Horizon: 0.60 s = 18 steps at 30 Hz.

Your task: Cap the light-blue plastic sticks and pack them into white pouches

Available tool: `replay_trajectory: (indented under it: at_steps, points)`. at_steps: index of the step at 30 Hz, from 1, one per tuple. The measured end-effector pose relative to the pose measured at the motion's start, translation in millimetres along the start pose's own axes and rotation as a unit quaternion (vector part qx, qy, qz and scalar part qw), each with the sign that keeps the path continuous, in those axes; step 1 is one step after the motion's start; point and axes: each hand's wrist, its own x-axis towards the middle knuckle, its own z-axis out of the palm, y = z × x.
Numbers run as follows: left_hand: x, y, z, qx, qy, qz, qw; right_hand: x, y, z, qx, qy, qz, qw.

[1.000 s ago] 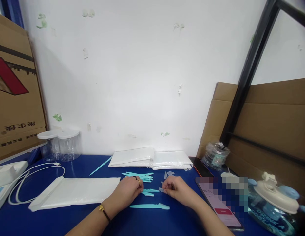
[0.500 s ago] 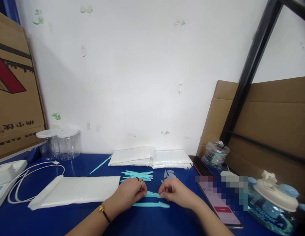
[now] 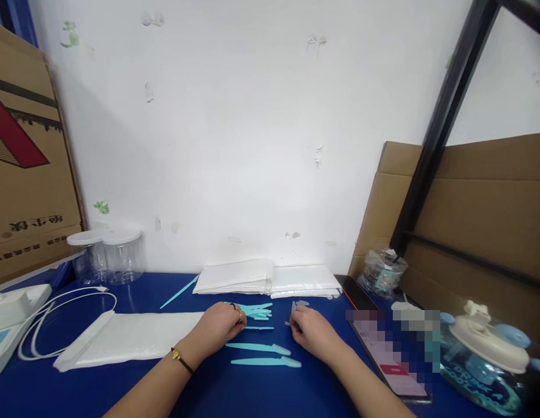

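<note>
My left hand (image 3: 221, 325) is closed, its fingertips at the left end of a turquoise eyebrow razor (image 3: 260, 328) that points to the right. Just behind it lies a pile of more turquoise razors (image 3: 258, 310), partly covered by the hand. Two razors rest side by side in front of the hands, an upper one (image 3: 257, 348) and a lower one (image 3: 265, 362). At the small clear blade caps (image 3: 301, 303), my right hand (image 3: 311, 326) has its fingers bent down and pinched together. What sits between those fingertips is hidden.
White padded mailers (image 3: 235, 277) are stacked along the wall, and one long mailer (image 3: 139, 337) lies at left. A single razor (image 3: 179, 292) lies apart. On the right are a phone (image 3: 395, 369) and a water bottle (image 3: 482, 360); clear jars (image 3: 123, 258) stand back left.
Both hands have moved back from the upper front razor, which now lies loose on the table. My left hand went to the razor pile, my right hand to the clear caps.
</note>
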Motion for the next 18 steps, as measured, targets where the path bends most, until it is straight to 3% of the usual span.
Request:
replay_trajectory:
  at_steps: [6,18]
  points:
    - [1.8,4.3,-0.2,0.022,-0.003,0.007,1.000,-3.0,-2.4,-4.3,0.113,-0.007,-0.052,0.992]
    - [2.3,4.5,2.0,0.005,0.007,-0.005,1.000,-2.5,-4.9,-5.0,0.108,-0.009,-0.087,0.990]
